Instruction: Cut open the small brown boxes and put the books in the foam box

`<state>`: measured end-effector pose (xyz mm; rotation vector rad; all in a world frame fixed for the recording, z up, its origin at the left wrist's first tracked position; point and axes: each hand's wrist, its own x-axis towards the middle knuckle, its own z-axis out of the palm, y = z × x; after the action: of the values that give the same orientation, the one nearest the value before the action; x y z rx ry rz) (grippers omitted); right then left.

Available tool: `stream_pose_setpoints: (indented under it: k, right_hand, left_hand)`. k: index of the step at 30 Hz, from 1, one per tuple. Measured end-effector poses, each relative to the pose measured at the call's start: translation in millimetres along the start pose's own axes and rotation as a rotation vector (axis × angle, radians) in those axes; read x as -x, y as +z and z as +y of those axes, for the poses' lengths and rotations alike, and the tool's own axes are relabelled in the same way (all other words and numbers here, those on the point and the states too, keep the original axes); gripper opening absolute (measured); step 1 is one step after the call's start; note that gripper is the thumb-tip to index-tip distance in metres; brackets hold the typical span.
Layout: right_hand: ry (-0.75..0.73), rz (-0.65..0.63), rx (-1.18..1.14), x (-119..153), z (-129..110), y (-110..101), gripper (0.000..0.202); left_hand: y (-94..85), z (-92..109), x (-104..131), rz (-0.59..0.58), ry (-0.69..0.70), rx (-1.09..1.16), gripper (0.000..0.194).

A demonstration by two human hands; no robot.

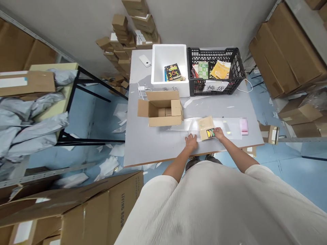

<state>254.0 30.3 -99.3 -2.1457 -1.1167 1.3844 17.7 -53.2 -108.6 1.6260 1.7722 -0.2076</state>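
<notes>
Near the front edge of the desk (148,146), the brown-covered book (204,123) lies on clear plastic film (235,130), pinched at its right side by the fingers of the right hand (219,133), while the spread fingers of the left hand (191,142) could wrinkle the film by uneven pressing.

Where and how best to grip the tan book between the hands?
Tan book: probably the right edge near the lower corner, pinched from the right. Its broad cover faces up, so an edge suits better than the face. The right hand is at that edge; the left hand is by the opposite side.
</notes>
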Motion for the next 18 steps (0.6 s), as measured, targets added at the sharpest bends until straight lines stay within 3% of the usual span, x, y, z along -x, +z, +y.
stream_pose_setpoints:
  k: [5, 8, 13, 18]
  right_hand:
    - [-0.039, 0.142, 0.051, -16.6, 17.6, -62.0, 0.029]
    - [0.01, 0.206, 0.101, -25.6, 29.9, -86.0, 0.028]
    - [0.001, 0.145, 0.154, -31.6, 38.6, -92.3, 0.029]
    - [0.03, 0.103, 0.162, -32.6, 38.2, -94.1, 0.027]
  left_hand:
    - [-0.7, 9.7, -6.1, 0.082, -0.068, 0.08, 0.054]
    - [0.2, 21.7, -15.9, 0.129, -0.013, 0.2, 0.059]
    - [4.0, 57.0, -40.6, 0.118, 0.109, 0.307, 0.067]
    - [5.4, 95.9, -64.8, 0.083, 0.206, 0.256, 0.066]
